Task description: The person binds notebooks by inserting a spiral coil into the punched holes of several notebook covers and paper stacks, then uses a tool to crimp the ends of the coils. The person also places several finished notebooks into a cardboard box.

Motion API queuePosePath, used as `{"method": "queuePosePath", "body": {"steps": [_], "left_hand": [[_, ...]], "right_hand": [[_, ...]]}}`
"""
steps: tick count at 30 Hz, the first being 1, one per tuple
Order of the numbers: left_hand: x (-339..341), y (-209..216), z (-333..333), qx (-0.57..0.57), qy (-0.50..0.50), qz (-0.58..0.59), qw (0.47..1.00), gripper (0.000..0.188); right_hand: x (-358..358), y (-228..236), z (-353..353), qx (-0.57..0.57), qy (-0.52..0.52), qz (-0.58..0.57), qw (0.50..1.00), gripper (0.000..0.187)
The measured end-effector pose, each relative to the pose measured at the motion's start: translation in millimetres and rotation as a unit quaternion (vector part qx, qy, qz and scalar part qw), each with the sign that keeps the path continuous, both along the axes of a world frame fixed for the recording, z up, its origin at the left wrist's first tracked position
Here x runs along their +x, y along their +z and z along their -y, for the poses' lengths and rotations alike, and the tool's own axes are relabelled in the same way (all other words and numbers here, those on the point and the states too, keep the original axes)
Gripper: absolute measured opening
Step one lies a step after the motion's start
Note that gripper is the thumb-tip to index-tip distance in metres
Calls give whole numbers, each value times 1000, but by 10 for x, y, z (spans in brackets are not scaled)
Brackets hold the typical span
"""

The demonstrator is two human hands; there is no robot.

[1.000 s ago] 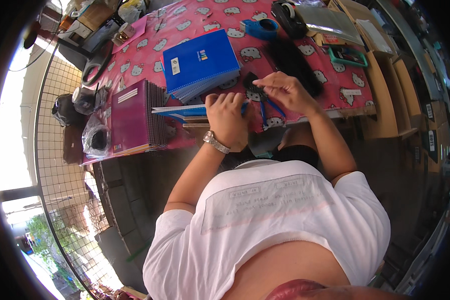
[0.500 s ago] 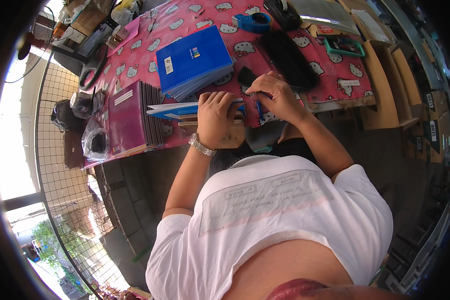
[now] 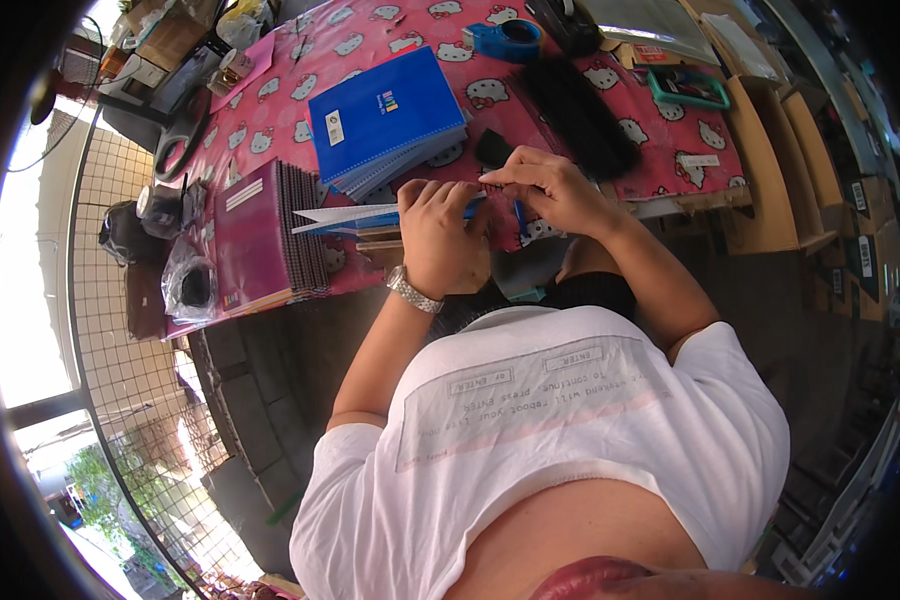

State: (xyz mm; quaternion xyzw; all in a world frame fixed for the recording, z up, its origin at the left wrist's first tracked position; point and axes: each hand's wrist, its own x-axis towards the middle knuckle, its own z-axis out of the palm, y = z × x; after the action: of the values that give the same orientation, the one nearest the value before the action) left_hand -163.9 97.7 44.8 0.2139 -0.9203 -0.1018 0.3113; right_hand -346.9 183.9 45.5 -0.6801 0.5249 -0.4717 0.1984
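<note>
My left hand point(image 3: 438, 235), with a metal watch on its wrist, is wrapped over a blue notebook point(image 3: 330, 229) with white pages. The notebook lies edge-up by a wooden block point(image 3: 378, 250) at the table's near edge. At the notebook's right end, my right hand point(image 3: 560, 195) pinches with thumb and forefinger; whatever is between them is too small to make out. Just below those fingers is a thin blue stick-like thing point(image 3: 520, 217). Beyond both hands sits a stack of blue notebooks point(image 3: 385, 115). Purple spiral notebooks point(image 3: 255, 230) are piled to the left.
A long black bristly bundle point(image 3: 578, 115) lies beyond my right hand, near a blue tape dispenser point(image 3: 507, 42) and a teal tray point(image 3: 720, 95). Cardboard boxes point(image 3: 765, 165) stand on the right. A plastic-wrapped roll point(image 3: 190, 283) sits at the table's left corner.
My right hand has moved slightly left, its fingertips closer to my left hand and the notebook's end. My left hand has shifted a little to the right, still on the notebook.
</note>
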Motion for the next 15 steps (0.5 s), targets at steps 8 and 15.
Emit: {"method": "queuePosePath", "body": {"steps": [8,15], "left_hand": [[117,-51,79,28,-44,-15,999,14],[96,-8,36,1,-21,16,1000,16]], "right_hand": [[-10,36,-64,-27,25,-84,996,39],[40,-1,-115,29,29,7,999,46]]}}
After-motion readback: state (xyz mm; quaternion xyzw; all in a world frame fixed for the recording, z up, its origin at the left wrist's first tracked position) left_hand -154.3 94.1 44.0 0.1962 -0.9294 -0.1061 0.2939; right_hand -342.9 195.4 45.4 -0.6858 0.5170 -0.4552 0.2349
